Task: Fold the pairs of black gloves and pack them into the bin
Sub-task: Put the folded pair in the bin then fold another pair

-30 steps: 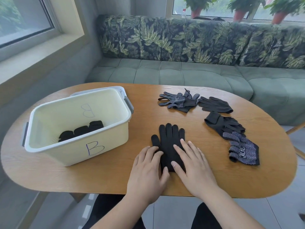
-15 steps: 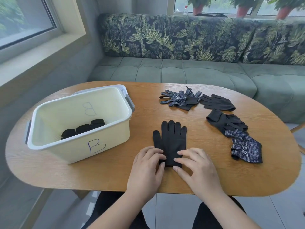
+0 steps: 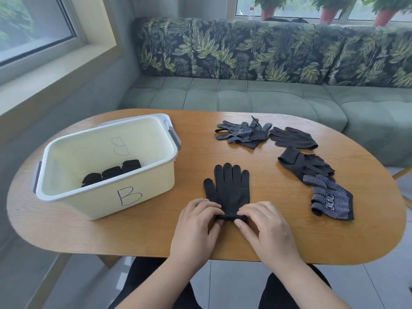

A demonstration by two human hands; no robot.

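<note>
Where the wooden table (image 3: 142,239) curves closest to the person, both hands sit side by side on it. The left hand (image 3: 196,228) and the right hand (image 3: 265,228) each have their fingers curled over the cuff of a black glove (image 3: 229,190), pinching it between fingertips and thumb so that the cuff is bunched into a small roll between them. Beyond the hands the glove lies flat on the wood near the middle of the table, with its fingers pointing away.

To the left stands a cream bin (image 3: 107,197) with a letter B drawn on its near wall and grey handles at the ends. Three rolled gloves (image 3: 111,172) lie in a row on its floor.

To the right of the held glove lies a dotted glove (image 3: 332,199), and its far end touches a dark glove heap (image 3: 305,163) just beyond it. Farther back, a plain glove (image 3: 292,138) lies beside a dotted pair (image 3: 240,133) near the far edge of the table.

Behind the table runs a green sofa (image 3: 245,97) with a leaf-print backrest (image 3: 267,50). On the sill above it stand plant pots (image 3: 327,14) and a small bottle (image 3: 250,13). A window (image 3: 33,25) fills the far left corner.
</note>
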